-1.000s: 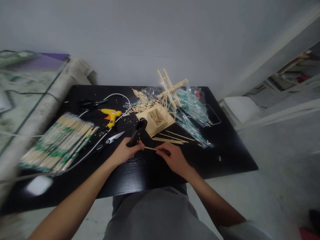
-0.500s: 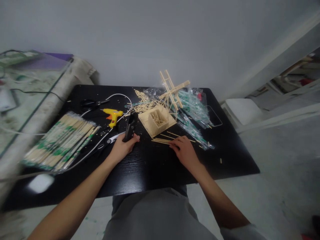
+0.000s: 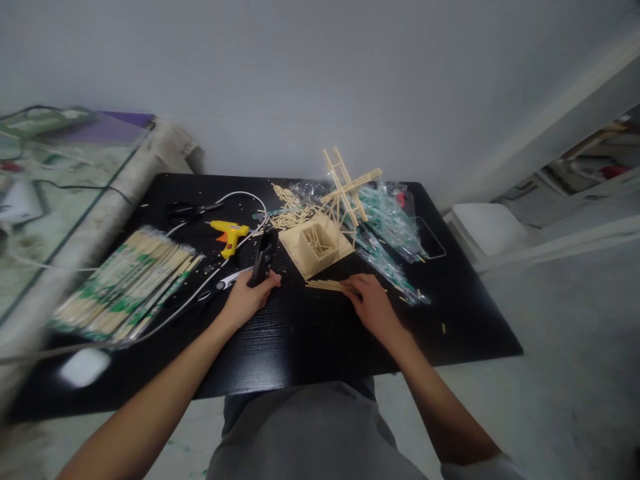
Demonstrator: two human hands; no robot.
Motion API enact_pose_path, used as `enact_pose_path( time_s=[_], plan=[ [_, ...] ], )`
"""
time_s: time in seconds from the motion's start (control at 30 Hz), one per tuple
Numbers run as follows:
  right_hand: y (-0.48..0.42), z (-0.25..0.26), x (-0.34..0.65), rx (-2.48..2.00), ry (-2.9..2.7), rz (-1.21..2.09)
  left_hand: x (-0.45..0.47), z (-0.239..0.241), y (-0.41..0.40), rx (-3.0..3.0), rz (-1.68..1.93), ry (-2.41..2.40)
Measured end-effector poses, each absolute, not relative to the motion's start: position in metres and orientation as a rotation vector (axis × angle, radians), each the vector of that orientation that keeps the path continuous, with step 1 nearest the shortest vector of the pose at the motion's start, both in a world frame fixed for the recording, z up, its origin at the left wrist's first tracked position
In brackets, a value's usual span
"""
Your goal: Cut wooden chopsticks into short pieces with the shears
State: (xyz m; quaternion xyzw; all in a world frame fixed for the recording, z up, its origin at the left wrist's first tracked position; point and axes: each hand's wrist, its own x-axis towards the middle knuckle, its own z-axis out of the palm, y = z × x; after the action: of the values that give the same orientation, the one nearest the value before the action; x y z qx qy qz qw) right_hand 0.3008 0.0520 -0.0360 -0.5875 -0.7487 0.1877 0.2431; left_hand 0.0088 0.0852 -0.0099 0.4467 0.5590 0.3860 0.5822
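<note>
The left hand (image 3: 253,293), near-left of the wooden box (image 3: 325,258), has fingers wrapped around a black tool (image 3: 261,259); the right hand (image 3: 371,301) touches loose sticks (image 3: 324,285) before the box, grip unclear. Seemingly, sticks are being selected; lifting one calls for a fine pinch.

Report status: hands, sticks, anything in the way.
Left hand holding black tool. Right hand at loose sticks. Wooden box just beyond sticks; nothing visibly blocking right hand.

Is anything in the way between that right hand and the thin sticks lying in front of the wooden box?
Nothing visible: the right hand is at the thin sticks, covering part of them; the wooden box sits beyond, not between.
</note>
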Motion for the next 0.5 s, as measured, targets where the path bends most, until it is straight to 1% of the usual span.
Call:
enact_pose_path(
  time_s=[0.33,0.5],
  plan=[
    [0.0462,-0.0318,0.2993,-1.532,-2.063,0.599,0.0041,-0.0187,0.0860,1.188,0.860,1.329],
    [0.0438,-0.0355,0.2923,-1.520,-2.129,0.527,0.0040,-0.0199,0.0854,1.259,0.850,1.350]
  ],
)
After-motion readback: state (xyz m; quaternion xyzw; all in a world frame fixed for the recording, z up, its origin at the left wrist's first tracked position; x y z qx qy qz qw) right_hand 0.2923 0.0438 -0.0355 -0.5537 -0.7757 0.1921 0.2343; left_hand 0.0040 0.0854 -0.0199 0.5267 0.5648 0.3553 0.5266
